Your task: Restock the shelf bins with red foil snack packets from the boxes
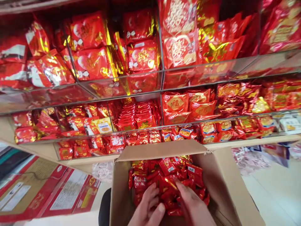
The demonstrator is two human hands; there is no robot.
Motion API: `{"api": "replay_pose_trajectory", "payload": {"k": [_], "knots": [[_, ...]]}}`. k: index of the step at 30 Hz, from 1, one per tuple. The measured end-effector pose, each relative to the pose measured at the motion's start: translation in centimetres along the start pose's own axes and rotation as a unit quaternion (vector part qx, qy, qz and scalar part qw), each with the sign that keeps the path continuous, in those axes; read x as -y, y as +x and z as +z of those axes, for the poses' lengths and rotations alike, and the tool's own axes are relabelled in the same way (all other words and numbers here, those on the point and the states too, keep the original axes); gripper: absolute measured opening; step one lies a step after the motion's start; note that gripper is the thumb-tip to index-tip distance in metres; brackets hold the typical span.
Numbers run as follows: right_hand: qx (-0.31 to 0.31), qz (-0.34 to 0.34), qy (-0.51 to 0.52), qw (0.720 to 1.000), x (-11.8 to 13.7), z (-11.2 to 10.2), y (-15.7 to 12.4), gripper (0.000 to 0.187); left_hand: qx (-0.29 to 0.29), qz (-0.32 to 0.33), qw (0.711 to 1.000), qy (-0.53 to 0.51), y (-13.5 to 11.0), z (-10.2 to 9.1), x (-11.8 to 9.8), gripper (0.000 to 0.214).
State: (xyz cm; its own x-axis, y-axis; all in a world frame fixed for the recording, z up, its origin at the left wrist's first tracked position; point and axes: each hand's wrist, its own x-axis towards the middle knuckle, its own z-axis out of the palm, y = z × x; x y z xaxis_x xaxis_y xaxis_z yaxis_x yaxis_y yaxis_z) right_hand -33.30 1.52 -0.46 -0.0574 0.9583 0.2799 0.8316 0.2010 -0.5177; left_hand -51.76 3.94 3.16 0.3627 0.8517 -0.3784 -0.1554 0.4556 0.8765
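An open cardboard box [162, 150] sits in front of me, filled with several small red and gold foil packets [169, 175]. My left hand [147, 207] reaches into the box, its fingers curled over the packets at the near side. My right hand [191, 205] lies beside it with fingers closing round a bunch of packets in the middle of the pile. Both hands touch the packets; what each one actually grips is partly hidden.
Glass-fronted shelf bins [162, 78] rise behind the box, packed with red and gold packets in rows. Flattened red and brown cartons [47, 188] lie on the floor at the left. Pale floor [277, 191] shows at the right.
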Motion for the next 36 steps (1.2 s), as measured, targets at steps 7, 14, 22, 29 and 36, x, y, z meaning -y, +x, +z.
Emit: {"api": "replay_pose_trajectory", "payload": {"k": [7,14,22,29,36], "knots": [[-0.030,-0.085,0.145,0.985,3.9,-2.4,1.7,0.025,-0.105,-0.067,0.969,-0.215,0.7,3.6,-0.5,0.043],[-0.025,0.192,0.334,0.922,3.1,-3.9,5.1,0.032,0.011,-0.026,0.996,-0.086,-0.2,3.5,-2.2,0.038],[-0.118,0.139,0.204,0.962,4.3,-3.2,5.6,0.030,-0.254,0.195,0.931,0.178,2.6,3.6,-4.2,0.037],[-0.145,0.152,0.186,0.960,4.5,-3.7,6.3,0.036,-0.248,0.212,0.916,0.232,2.9,3.1,-5.2,0.039],[-0.121,0.213,0.361,0.900,5.4,-3.7,5.6,0.037,-0.222,0.258,0.907,0.247,2.6,2.7,-5.2,0.034]]}}
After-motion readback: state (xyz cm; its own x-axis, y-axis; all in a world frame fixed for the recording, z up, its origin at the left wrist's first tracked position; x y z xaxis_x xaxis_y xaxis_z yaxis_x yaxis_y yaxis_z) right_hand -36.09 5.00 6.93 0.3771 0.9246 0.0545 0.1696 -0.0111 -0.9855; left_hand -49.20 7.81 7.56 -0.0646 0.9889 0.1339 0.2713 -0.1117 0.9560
